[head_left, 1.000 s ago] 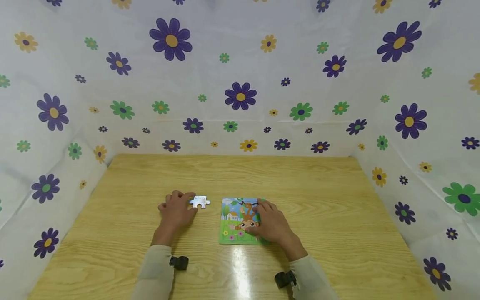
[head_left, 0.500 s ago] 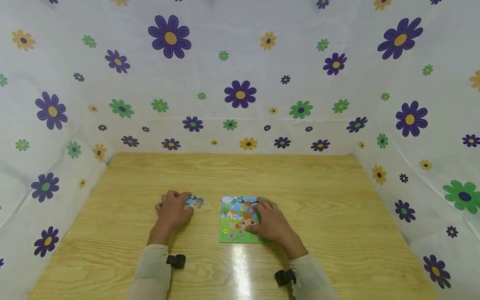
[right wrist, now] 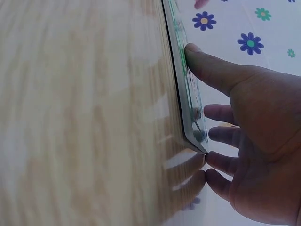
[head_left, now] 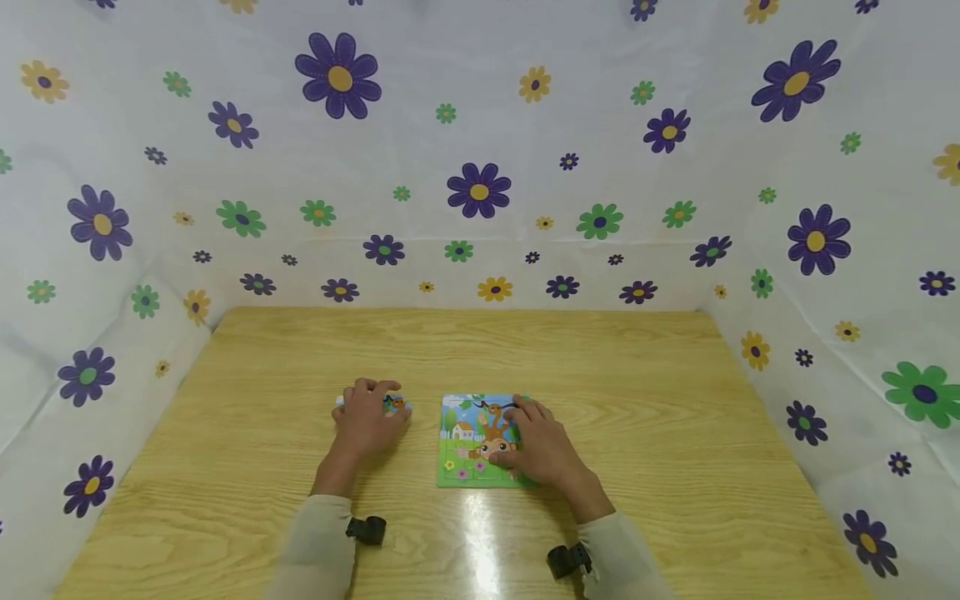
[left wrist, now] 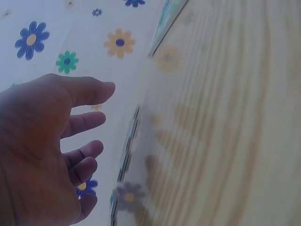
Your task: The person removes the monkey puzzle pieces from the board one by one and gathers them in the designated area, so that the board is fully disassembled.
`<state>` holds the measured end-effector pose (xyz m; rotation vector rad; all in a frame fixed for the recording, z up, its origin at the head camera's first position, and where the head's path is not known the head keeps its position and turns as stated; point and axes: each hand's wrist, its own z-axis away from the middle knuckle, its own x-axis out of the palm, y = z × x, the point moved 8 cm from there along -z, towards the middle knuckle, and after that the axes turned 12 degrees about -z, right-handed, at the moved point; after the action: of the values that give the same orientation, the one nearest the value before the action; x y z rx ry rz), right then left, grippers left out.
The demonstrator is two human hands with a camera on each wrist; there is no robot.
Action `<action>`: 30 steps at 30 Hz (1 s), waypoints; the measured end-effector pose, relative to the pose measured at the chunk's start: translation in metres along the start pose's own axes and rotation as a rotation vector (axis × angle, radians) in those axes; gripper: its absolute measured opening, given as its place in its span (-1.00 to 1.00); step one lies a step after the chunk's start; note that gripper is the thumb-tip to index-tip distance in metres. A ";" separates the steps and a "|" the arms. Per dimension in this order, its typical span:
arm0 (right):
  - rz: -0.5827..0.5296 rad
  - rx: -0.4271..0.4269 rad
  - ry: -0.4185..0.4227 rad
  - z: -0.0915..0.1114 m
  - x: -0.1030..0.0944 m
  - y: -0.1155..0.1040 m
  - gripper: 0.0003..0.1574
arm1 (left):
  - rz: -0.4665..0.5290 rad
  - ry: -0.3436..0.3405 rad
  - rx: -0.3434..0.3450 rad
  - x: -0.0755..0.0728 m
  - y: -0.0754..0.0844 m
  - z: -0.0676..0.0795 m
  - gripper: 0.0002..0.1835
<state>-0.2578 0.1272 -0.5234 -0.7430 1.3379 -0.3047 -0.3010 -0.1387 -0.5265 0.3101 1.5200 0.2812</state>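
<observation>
My left hand [head_left: 366,423] is over a small blue jigsaw piece [head_left: 397,404] with part of a monkey picture, partly hidden by its fingers. In the left wrist view its fingers are loosely bent and hold nothing, above flat pieces [left wrist: 127,160] seen edge-on. A light-blue bit [head_left: 340,401] shows left of the hand. To the right lies a square jigsaw puzzle [head_left: 459,458] with a monkey, a house and flowers. My right hand [head_left: 546,446] rests on its right side, covering that part. The thumb [right wrist: 195,54] lies on the face, other fingertips at the edge and corner.
Everything lies on a light wooden table [head_left: 645,375]. A white cloth [head_left: 420,150] printed with flowers stands along the back and both sides. Black camera mounts [head_left: 367,531] sit at both cuffs.
The jigsaw piece, first pale with glare, was turned until its picture showed. My left hand has let it go and moved right over it. The right hand has stayed on the puzzle.
</observation>
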 end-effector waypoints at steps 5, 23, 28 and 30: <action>-0.045 0.022 0.010 0.002 0.001 0.002 -0.02 | 0.006 0.031 0.037 0.008 0.025 0.004 -0.52; -0.016 0.107 0.057 0.012 -0.009 0.016 0.07 | -0.009 -0.040 0.165 0.031 0.104 0.015 -0.61; -0.015 0.102 0.065 0.013 -0.012 0.015 0.06 | -0.037 -0.035 0.215 0.037 0.116 0.015 -0.63; -0.011 0.094 0.069 0.013 -0.012 0.015 0.06 | -0.045 -0.041 0.230 0.041 0.120 0.014 -0.62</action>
<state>-0.2510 0.1495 -0.5232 -0.6657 1.3749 -0.4022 -0.2841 -0.0121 -0.5201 0.4606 1.5186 0.0634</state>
